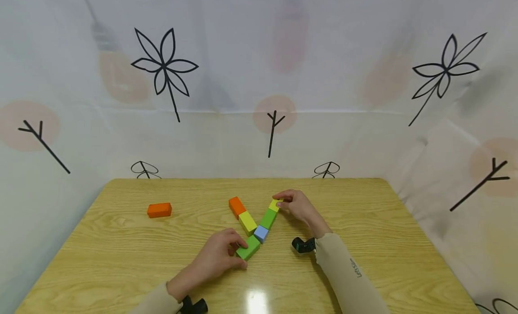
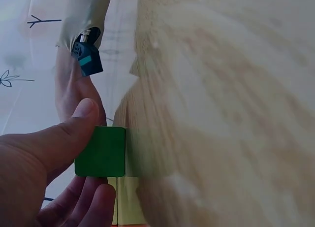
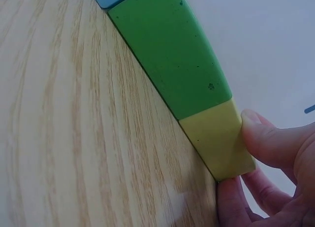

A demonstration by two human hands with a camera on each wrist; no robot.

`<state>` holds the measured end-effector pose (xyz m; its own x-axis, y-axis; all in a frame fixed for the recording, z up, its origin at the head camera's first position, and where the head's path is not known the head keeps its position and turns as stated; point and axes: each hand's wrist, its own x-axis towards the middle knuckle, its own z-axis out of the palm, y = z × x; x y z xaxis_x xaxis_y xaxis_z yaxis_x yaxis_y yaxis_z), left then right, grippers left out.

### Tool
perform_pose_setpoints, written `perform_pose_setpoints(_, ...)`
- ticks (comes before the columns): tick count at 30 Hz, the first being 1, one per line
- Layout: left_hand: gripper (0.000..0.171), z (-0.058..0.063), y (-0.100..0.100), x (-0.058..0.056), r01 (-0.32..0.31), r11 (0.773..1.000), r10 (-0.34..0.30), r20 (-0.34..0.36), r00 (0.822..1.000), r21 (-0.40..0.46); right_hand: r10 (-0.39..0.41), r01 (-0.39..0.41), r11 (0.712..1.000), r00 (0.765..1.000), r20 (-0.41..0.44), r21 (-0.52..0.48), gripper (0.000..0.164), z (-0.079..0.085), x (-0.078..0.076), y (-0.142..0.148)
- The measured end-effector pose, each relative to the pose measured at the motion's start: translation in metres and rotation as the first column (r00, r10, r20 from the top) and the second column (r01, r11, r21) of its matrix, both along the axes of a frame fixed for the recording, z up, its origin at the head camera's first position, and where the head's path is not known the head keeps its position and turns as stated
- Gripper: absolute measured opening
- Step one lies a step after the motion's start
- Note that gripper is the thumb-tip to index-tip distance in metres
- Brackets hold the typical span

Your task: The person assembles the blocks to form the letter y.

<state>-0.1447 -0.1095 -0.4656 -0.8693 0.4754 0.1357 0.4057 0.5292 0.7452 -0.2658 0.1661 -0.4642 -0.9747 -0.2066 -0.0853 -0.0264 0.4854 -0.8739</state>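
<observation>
My left hand grips the near green block between thumb and fingers; in the left wrist view the square end of this green block faces the camera. Beyond it a blue block, a second green block and a small yellow block run in a line away and to the right. At the far end my right hand pinches the small yellow block, thumb on its upper face and fingers at its end. In the right wrist view this yellow block meets the green block.
A longer yellow block and an orange block branch off far-left from the line, making a Y shape. Another orange block lies apart on the left of the wooden table. A patterned white cloth hangs behind.
</observation>
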Motion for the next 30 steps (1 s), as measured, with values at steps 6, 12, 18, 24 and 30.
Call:
perform_pose_setpoints(6, 0.030, 0.0012, 0.0010, -0.0014, 0.009, 1.000, -0.009, 0.018, 1.000, 0.007, 0.014, -0.014, 1.000, 1.000, -0.006, -0.006, 0.025, 0.0004, 0.0007, 0.0001)
perform_pose_setpoints(12, 0.027, 0.0026, 0.0009, -0.0018, 0.034, 0.999, -0.034, 0.011, 0.999, 0.028, 0.017, -0.017, 1.000, 1.000, -0.017, 0.005, 0.024, 0.0004, 0.0005, 0.0010)
perform_pose_setpoints(18, 0.025, 0.0048, 0.0009, -0.0029, 0.046, 0.999, -0.047, 0.019, 0.999, 0.020, 0.018, -0.018, 1.000, 1.000, -0.013, 0.001, 0.025, 0.0015, 0.0007, 0.0005)
perform_pose_setpoints(24, 0.024, 0.0047, 0.0011, -0.0041, 0.054, 0.999, -0.054, 0.016, 0.998, -0.002, 0.017, -0.017, 1.000, 1.000, -0.016, 0.000, 0.025, 0.0024, 0.0007, 0.0001)
perform_pose_setpoints(30, 0.025, 0.0035, 0.0010, -0.0044, 0.053, 0.999, -0.053, 0.019, 0.998, -0.003, 0.026, -0.026, 1.000, 0.999, -0.028, 0.005, 0.025, 0.0016, 0.0007, 0.0007)
